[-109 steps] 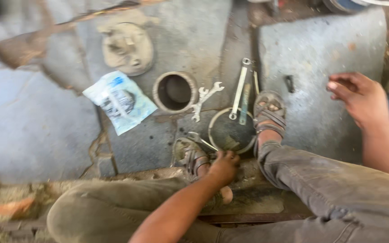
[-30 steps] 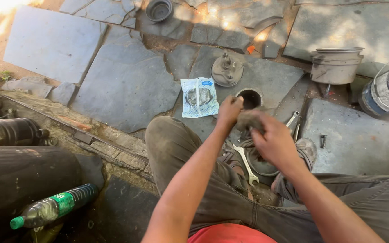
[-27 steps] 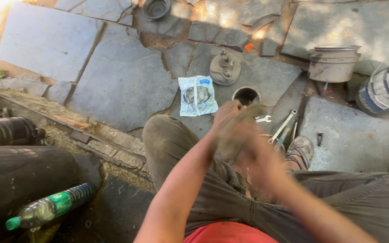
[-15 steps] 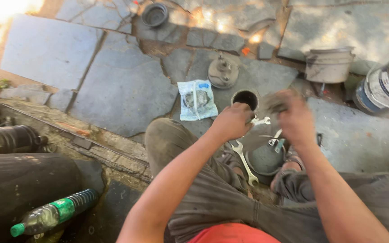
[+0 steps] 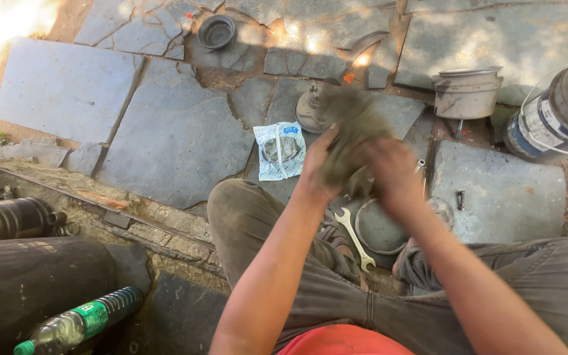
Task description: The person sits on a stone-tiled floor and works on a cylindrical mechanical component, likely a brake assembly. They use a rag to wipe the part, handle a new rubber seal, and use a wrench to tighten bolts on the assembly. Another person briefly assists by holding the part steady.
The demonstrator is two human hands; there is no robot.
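both hands, left hand [image 5: 317,164] and right hand [image 5: 389,171], clutch a dirty olive rag [image 5: 350,135] over the stone floor [image 5: 165,138]. a wrench [image 5: 355,239] lies just near of them, a plastic packet [image 5: 281,150] to the left, a metal pot [image 5: 467,92] far right.

Bare forearms, grimy grey-olive trousers [image 5: 277,263], red shirt hem [image 5: 343,342], a sandal [image 5: 336,238].

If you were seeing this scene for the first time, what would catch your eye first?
First, the two hands at the centre: the left hand and right hand both grip a grimy olive rag, held above the knees. Just below lies a wrench beside a round metal lid, and a clear plastic packet rests on the stone paving to the left.
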